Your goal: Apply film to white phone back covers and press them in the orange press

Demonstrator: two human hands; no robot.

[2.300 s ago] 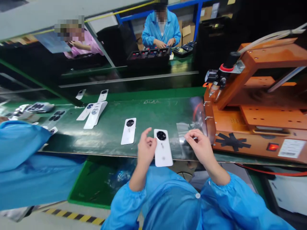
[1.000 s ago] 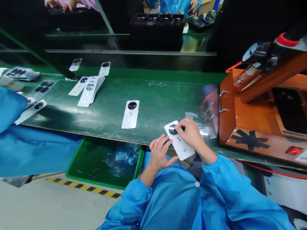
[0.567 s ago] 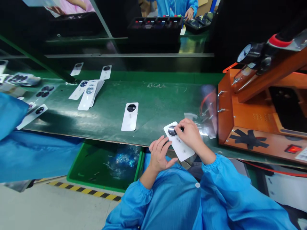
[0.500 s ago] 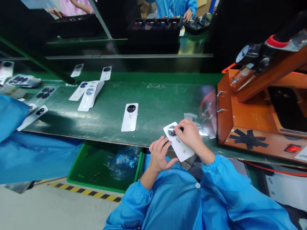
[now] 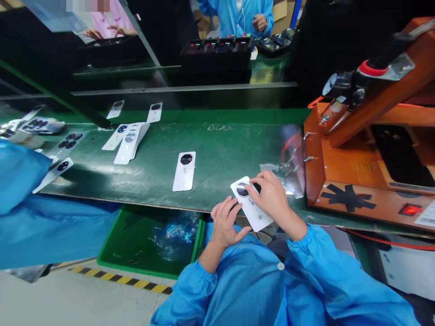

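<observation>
A white phone back panel [image 5: 255, 213] with a round dark camera area lies tilted at the table's front edge, its lower end past the edge. My left hand [image 5: 224, 222] holds it from the left, with fingertips at the side and the thumb near the lower end. Over the upper right of the panel, my right hand [image 5: 270, 194] has its thumb and fingers bent together at the camera area. Whatever those fingers pinch is hidden. To the left, another white phone back panel [image 5: 184, 174] lies flat, camera area away from me.
A stack of white panels [image 5: 125, 149] lies farther left, near a co-worker's blue sleeve [image 5: 20, 176]. An orange press [image 5: 319, 158] with a gauge stands at right, beside a clear plastic bag [image 5: 292, 167]. Below the edge sits a green bin [image 5: 136, 240] with plastic film inside.
The view has shifted slightly. My right hand stays at the camera area with its fingers a little shifted; my left hand keeps its place on the panel.
</observation>
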